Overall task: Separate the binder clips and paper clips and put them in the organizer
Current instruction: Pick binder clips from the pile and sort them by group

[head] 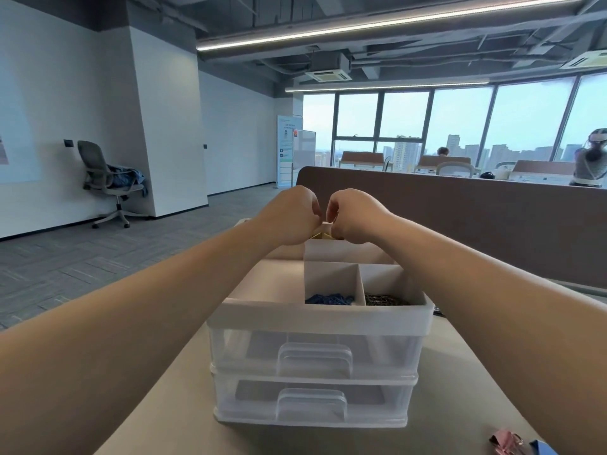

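A white plastic organizer [315, 318] with two clear drawers stands on the beige table. Its open top has compartments: blue clips [328, 299] lie in the front left one, dark metallic clips [386, 299] in the front right one. Both arms reach over it to the far side. My left hand [289, 215] and my right hand [353, 215] are curled close together above a yellowish object [323, 236] behind the rear compartment. Their fingers pinch inward; what they grip is hidden.
A pink binder clip [504, 440] and a blue one [542, 448] lie at the table's near right corner. A brown partition [476, 218] runs behind the table. An office chair [105, 182] stands by the left wall. People sit at far desks by the windows.
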